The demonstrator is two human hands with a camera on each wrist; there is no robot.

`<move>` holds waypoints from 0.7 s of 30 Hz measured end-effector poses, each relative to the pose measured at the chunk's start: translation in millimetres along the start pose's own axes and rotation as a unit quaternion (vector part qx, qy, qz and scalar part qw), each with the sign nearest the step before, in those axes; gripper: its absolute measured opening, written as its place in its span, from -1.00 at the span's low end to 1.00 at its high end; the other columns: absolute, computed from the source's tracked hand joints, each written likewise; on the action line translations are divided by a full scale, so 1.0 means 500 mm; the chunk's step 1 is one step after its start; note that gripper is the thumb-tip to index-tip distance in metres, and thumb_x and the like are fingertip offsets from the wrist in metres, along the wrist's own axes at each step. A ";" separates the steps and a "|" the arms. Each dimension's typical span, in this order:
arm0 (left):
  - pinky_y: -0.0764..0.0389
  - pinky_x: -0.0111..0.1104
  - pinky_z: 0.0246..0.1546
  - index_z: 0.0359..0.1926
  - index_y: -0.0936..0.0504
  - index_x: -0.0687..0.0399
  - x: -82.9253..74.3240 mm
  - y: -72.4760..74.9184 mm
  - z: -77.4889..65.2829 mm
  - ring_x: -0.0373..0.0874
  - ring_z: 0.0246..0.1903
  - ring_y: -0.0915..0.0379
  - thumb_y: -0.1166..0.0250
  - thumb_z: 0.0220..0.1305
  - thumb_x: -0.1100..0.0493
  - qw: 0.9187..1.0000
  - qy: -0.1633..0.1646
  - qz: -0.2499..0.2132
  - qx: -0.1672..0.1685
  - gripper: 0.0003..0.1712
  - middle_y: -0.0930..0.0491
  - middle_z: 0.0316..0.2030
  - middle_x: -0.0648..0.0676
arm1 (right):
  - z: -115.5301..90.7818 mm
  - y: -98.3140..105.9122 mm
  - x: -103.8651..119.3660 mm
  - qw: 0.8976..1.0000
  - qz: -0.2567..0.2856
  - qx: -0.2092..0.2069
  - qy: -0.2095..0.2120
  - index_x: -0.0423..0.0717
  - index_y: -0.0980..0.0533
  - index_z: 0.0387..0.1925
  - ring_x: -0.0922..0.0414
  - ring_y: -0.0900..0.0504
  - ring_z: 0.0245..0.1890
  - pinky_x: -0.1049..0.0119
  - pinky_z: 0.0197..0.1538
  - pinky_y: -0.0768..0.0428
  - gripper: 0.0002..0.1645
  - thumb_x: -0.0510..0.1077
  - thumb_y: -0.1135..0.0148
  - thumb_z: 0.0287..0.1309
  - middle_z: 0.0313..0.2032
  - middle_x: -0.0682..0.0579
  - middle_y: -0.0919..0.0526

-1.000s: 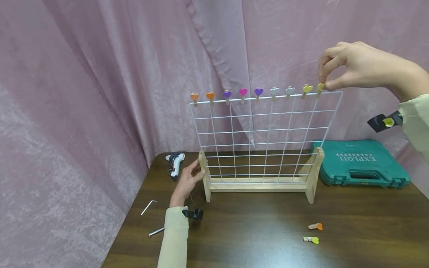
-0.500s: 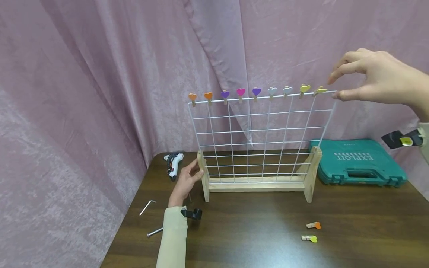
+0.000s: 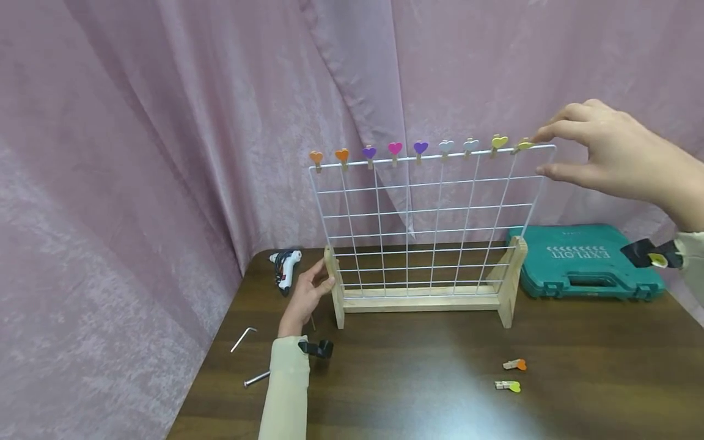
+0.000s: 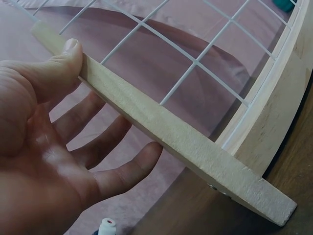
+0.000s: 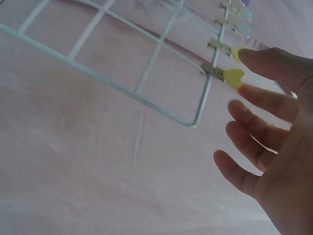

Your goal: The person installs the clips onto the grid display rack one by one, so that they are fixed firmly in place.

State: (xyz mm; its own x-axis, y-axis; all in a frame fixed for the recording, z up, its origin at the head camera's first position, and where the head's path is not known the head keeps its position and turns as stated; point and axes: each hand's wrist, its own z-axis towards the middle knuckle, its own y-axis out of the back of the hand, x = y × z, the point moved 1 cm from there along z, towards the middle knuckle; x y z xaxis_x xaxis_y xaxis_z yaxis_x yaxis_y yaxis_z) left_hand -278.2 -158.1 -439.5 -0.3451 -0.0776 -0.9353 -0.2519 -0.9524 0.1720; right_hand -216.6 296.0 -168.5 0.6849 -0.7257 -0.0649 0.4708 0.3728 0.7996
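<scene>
In the head view, a white wire grid stands upright in a wooden stand. Heart-topped clothespins line its top bar, from orange at the left to yellow at the right. My left hand grips the stand's left post; in the left wrist view the thumb lies on the post and the fingers go behind it. Beside the rightmost yellow heart clothespin, which leans over on the bar, my right hand hovers with fingers spread. A fingertip is close to its heart; whether they touch, I cannot tell.
Two loose clothespins, one orange and one yellow-green, lie on the table at front right. A green tool case sits behind right. At left are a glue gun, a hex key and a metal bolt.
My right hand has let go of the rightmost yellow clothespin, moved right, then come lower and back toward it. That clothespin now leans. My left hand keeps its hold on the post.
</scene>
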 end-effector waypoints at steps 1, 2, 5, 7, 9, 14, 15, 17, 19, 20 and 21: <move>-0.51 -0.33 -0.11 0.31 -0.24 0.25 -0.001 0.000 0.001 0.20 0.04 -0.34 -0.16 0.21 0.41 1.000 -0.001 0.003 -0.002 -0.37 -0.40 0.13 0.33 | -0.007 -0.002 0.004 1.000 0.002 -0.005 -0.007 -0.21 -0.54 -0.11 -0.07 -0.37 -0.14 0.07 -0.24 -0.26 -0.51 -0.31 -0.41 -0.22 -0.20 -0.08 -0.51; -0.52 -0.33 -0.12 0.31 -0.24 0.24 -0.002 0.000 0.002 0.18 0.04 -0.35 -0.16 0.21 0.41 1.000 -0.002 0.006 -0.004 -0.37 -0.41 0.13 0.32 | -0.015 -0.004 0.007 1.000 0.004 -0.012 -0.014 -0.22 -0.52 -0.07 -0.09 -0.36 -0.12 0.04 -0.23 -0.27 -0.48 -0.30 -0.40 -0.20 -0.17 -0.11 -0.50; -0.52 -0.31 -0.11 0.31 -0.25 0.21 -0.005 0.000 0.008 0.13 0.02 -0.37 -0.16 0.21 0.41 1.000 -0.003 0.012 -0.006 -0.37 -0.42 0.13 0.31 | -0.043 -0.011 0.017 0.999 0.015 -0.035 -0.036 -0.23 -0.49 0.01 -0.12 -0.35 -0.06 -0.04 -0.20 -0.29 -0.43 -0.29 -0.37 -0.16 -0.10 -0.18 -0.48; -0.51 -0.31 -0.10 0.31 -0.25 0.21 -0.007 0.000 0.011 0.11 0.02 -0.38 -0.16 0.21 0.41 1.000 -0.005 0.015 -0.006 -0.37 -0.42 0.12 0.30 | -0.065 -0.020 0.024 0.997 0.022 -0.053 -0.044 -0.23 -0.49 0.03 -0.13 -0.35 -0.05 0.01 -0.12 -0.32 -0.42 -0.28 -0.37 -0.16 -0.07 -0.18 -0.48; -0.51 -0.33 -0.10 0.31 -0.25 0.22 -0.007 -0.001 0.013 0.12 0.02 -0.38 -0.16 0.21 0.41 1.000 -0.005 0.015 -0.006 -0.37 -0.42 0.12 0.30 | -0.089 -0.032 0.029 0.996 0.029 -0.068 -0.042 -0.22 -0.50 0.01 -0.11 -0.36 -0.05 0.19 -0.01 -0.31 -0.45 -0.23 -0.37 -0.13 -0.08 -0.17 -0.49; -0.50 -0.37 -0.12 0.31 -0.26 0.24 -0.009 -0.001 0.013 0.22 0.05 -0.33 -0.16 0.20 0.44 1.000 -0.005 0.003 -0.009 -0.37 -0.42 0.12 0.32 | -0.142 -0.076 0.048 0.994 0.055 -0.089 -0.024 -0.21 -0.54 -0.07 0.04 -0.38 -0.06 0.66 0.03 -0.15 -0.52 0.04 -0.28 0.06 -0.13 -0.11 -0.53; -0.50 -0.38 -0.11 0.30 -0.26 0.24 -0.010 0.000 0.012 0.23 0.05 -0.32 -0.16 0.20 0.44 1.000 -0.006 0.001 -0.010 -0.37 -0.40 0.13 0.34 | -0.154 -0.087 0.052 0.994 0.061 -0.088 -0.021 -0.21 -0.54 -0.08 0.08 -0.38 -0.05 0.68 0.03 -0.14 -0.52 0.05 -0.27 0.08 -0.13 -0.10 -0.53; -0.50 -0.38 -0.12 0.30 -0.26 0.25 -0.011 0.001 0.010 0.23 0.06 -0.33 -0.16 0.20 0.44 1.000 -0.005 0.000 -0.012 -0.37 -0.40 0.13 0.35 | -0.179 -0.109 0.059 0.994 0.074 -0.082 -0.027 -0.20 -0.54 -0.09 0.14 -0.36 -0.04 0.68 0.05 -0.14 -0.56 0.00 -0.30 0.06 -0.14 -0.08 -0.52; -0.50 -0.38 -0.11 0.30 -0.26 0.25 -0.011 0.004 0.008 0.20 0.06 -0.33 -0.16 0.20 0.44 1.000 -0.005 0.000 -0.014 -0.37 -0.40 0.13 0.35 | -0.205 -0.132 0.064 0.993 0.082 -0.075 -0.030 -0.19 -0.55 -0.09 0.13 -0.38 -0.05 0.64 0.04 -0.17 -0.58 -0.06 -0.33 0.02 -0.13 -0.07 -0.52; -0.50 -0.38 -0.10 0.30 -0.26 0.26 -0.012 0.005 0.007 0.20 0.06 -0.33 -0.16 0.19 0.44 1.000 -0.006 -0.001 -0.015 -0.37 -0.40 0.13 0.35 | -0.218 -0.144 0.066 0.994 0.082 -0.068 -0.036 -0.17 -0.54 -0.08 0.13 -0.38 -0.05 0.62 0.02 -0.19 -0.57 -0.13 -0.36 -0.04 -0.12 -0.05 -0.52; -0.50 -0.39 -0.10 0.30 -0.26 0.26 -0.012 0.006 0.006 0.19 0.06 -0.33 -0.16 0.19 0.45 1.000 -0.007 -0.003 -0.016 -0.37 -0.40 0.13 0.35 | -0.230 -0.154 0.068 0.994 0.081 -0.059 -0.042 -0.16 -0.54 -0.07 0.12 -0.38 -0.05 0.61 0.00 -0.19 -0.54 -0.17 -0.39 -0.09 -0.11 -0.03 -0.51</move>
State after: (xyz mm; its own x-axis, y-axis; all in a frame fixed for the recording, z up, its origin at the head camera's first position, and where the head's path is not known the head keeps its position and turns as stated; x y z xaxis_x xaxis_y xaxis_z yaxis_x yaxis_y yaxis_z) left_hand -279.7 -159.6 -432.5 -0.3559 -0.0676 -0.9321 -0.2252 -0.9618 0.1557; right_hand -165.7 309.4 -300.9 0.7104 -0.6946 0.1133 0.4239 0.5508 0.7190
